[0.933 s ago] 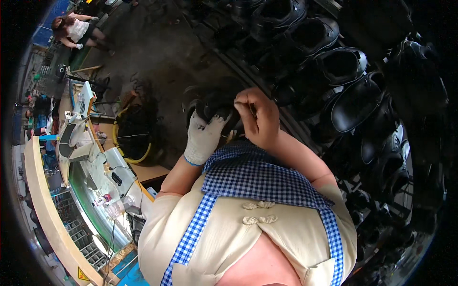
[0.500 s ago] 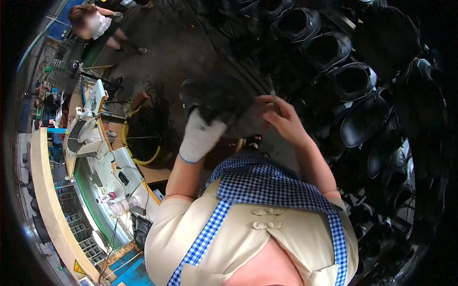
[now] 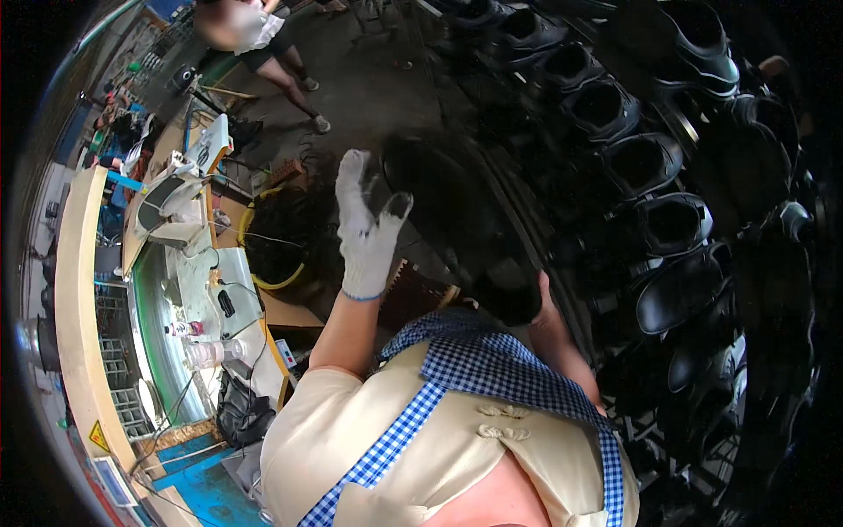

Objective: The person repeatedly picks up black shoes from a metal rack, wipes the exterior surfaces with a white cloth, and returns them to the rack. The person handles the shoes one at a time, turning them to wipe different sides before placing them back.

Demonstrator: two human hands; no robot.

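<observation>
1. head view looks down on a person in a cream top with blue checked trim, both arms raised toward a dark boot (image 3: 457, 228).
2. left hand (image 3: 367, 230), in a white work glove with dark-stained fingertips, is spread wide, fingers apart, lying against the boot's left side near its upper end.
3. right hand (image 3: 537, 303), bare, is mostly hidden behind the boot's lower end; it seems to grip that end, but how the fingers sit cannot be told.
4. the boot is held up in the air in front of the chest, running from upper left to lower right.
5. rows of black boots (image 3: 645, 162) fill racks on the right.
6. a cluttered tabletop (image 3: 189, 290) lies at left, and another person (image 3: 263, 44) stands at the top.
</observation>
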